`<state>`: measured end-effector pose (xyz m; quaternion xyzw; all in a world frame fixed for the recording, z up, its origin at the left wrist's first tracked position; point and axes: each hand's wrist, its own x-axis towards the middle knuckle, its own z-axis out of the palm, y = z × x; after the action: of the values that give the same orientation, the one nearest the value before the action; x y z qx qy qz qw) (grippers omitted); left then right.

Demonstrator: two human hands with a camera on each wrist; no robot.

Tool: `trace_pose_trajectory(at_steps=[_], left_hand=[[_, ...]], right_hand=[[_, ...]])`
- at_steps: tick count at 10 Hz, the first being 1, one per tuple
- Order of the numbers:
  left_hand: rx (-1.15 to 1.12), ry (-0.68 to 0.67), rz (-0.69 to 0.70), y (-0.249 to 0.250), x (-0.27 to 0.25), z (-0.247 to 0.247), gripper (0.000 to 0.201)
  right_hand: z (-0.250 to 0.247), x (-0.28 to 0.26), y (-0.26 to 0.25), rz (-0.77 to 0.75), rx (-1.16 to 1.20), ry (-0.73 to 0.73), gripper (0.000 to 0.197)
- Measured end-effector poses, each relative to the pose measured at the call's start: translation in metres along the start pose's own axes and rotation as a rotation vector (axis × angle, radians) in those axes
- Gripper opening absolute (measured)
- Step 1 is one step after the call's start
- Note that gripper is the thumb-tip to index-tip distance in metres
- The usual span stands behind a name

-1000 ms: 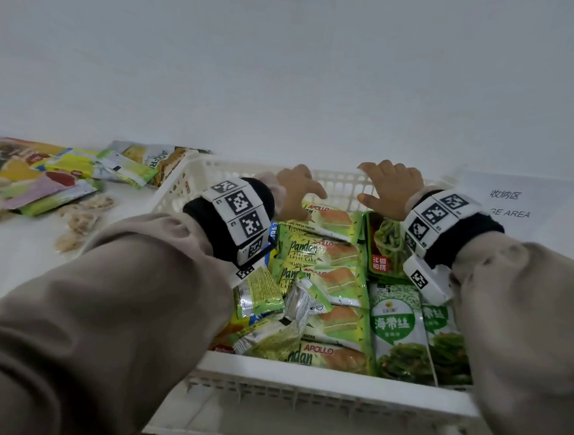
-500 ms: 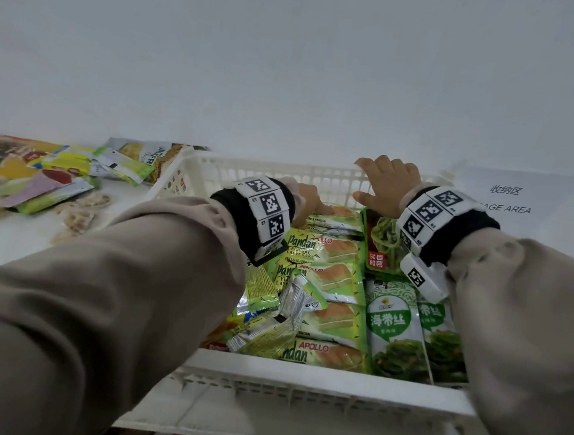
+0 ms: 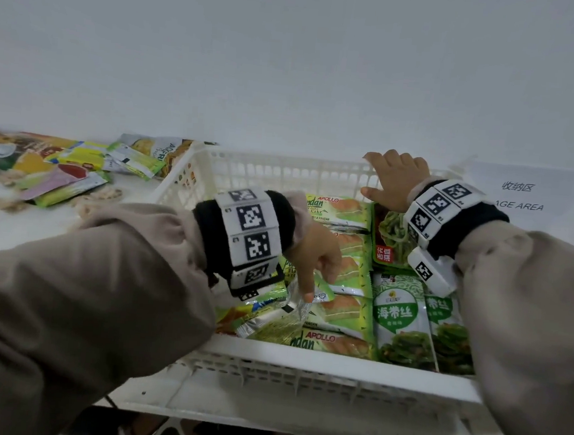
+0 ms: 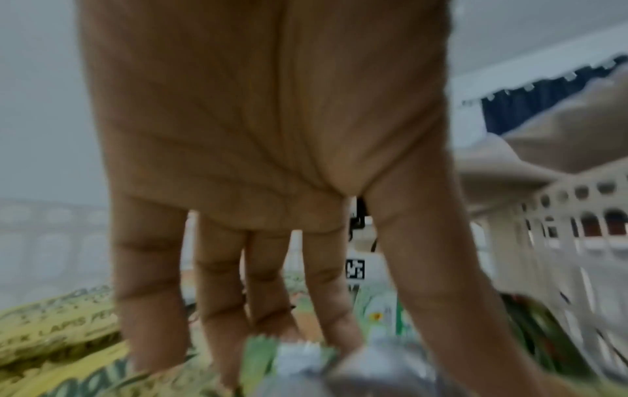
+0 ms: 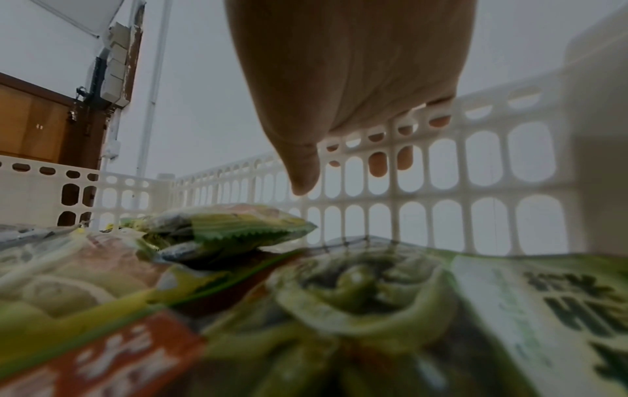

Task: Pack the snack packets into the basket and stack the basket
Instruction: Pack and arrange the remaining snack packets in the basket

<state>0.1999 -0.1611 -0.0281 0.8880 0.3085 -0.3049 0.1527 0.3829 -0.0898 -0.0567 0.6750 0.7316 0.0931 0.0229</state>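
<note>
White slatted basket [image 3: 305, 359]: stands on the bench [image 3: 9, 233], against the white wall; landmark for all entries below.

Pandan cake packets [image 3: 342, 280]: green, several, overlapping in a column down the middle of the basket.

Seaweed packets [image 3: 404, 322]: green, in the basket's right part, beside the cake packets; one with a red label [image 3: 385, 238] lies toward the far wall of the basket.

Silver-edged small packets [image 3: 270, 322]: loose heap in the near-left part of the basket.

Left hand [image 3: 313, 253]: inside the basket, over the cake packets, fingers [image 4: 152, 282] extended downward, tips at the crinkled edge of a small packet [image 4: 299, 354]; whether it pinches the edge, cannot tell.

Right hand [image 3: 396, 181]: clasps the basket's far rim near the right corner, fingers [image 5: 377, 163] hooked over the outside of the slats, thumb inside.

Loose snack packets [image 3: 59, 168]: assorted colours, on the bench left of the basket.

Paper sign [image 3: 524, 198]: right of the basket, behind the right wrist.
</note>
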Motion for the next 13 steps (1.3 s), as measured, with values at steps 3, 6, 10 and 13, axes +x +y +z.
trace_pose_trajectory(at_steps=[3, 6, 10, 13], left_hand=[[-0.105, -0.009, 0.002, -0.004, 0.003, -0.001, 0.024], [-0.488, 0.140, 0.017, -0.020, -0.034, -0.024, 0.038], [-0.505, 0.651, -0.115, -0.011, -0.045, -0.028, 0.033], [-0.215, 0.306, -0.113, 0.046, -0.017, -0.011, 0.042]], right_hand=[[-0.001, 0.000, 0.001, -0.003, -0.012, -0.007, 0.062], [-0.001, -0.001, 0.001, -0.003, -0.006, -0.009, 0.064], [0.001, -0.001, 0.001, 0.000, -0.008, 0.008, 0.064], [0.004, -0.001, 0.002, -0.010, -0.017, 0.042, 0.066]])
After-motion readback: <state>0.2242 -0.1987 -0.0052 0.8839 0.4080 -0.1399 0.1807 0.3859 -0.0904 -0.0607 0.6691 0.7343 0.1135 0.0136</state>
